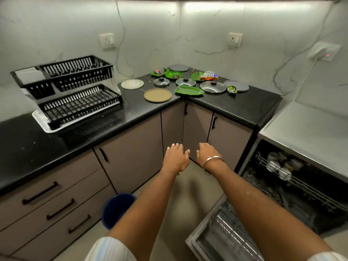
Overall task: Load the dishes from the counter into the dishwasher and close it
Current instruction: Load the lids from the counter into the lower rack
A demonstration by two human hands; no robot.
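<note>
Well apart, both empty hands (pixel 186 156) below the counter dishes (pixel 189 90).

- Three glass lids (pixel 185 81)
- Four green plates (pixel 189 90)
- Two grey plates (pixel 236 85)
- One brown plate (pixel 158 95)
- One white plate (pixel 132 84)
- Two hands (pixel 176 157)

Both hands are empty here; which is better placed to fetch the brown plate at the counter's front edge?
Left, probably. The left hand sits more nearly below the brown plate; the right hand is nearer the dishwasher.
</note>
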